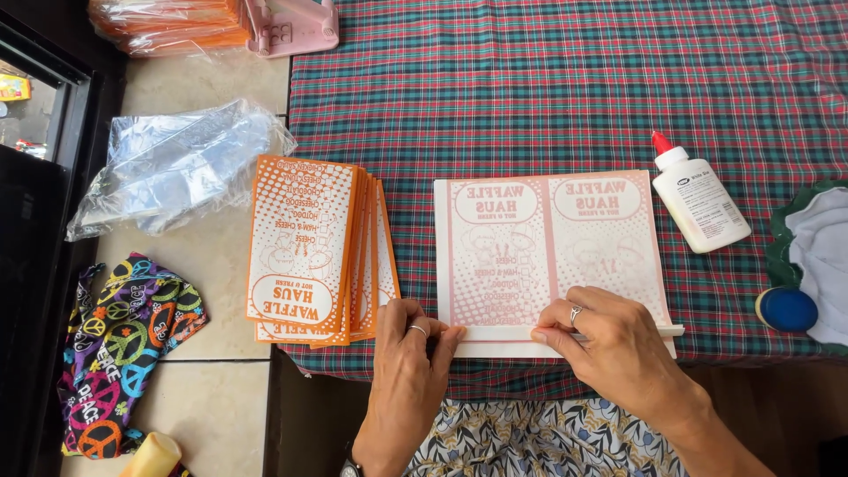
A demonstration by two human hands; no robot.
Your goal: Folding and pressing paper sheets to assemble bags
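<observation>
Low in the frame, we pressed both hands on a flat pink-printed paper sheet [552, 256] lying on the bench's plaid cloth [565, 79]. Left hand [411, 358] lay with fingertips flat on the folded bottom strip [495, 333], not pinching, apparently pinning it. Right hand [609, 340] pressed fingers along the same strip further right, grip flat and pressing rather than clasping; likely this kept the crease straight. Left of centre, a fanned stack of orange-printed sheets [305, 247] sat within reach. Upper right, a white glue bottle [702, 199] with red cap lay tilted beside the sheet. Crumpled clear plastic [172, 163] lay at upper left.
</observation>
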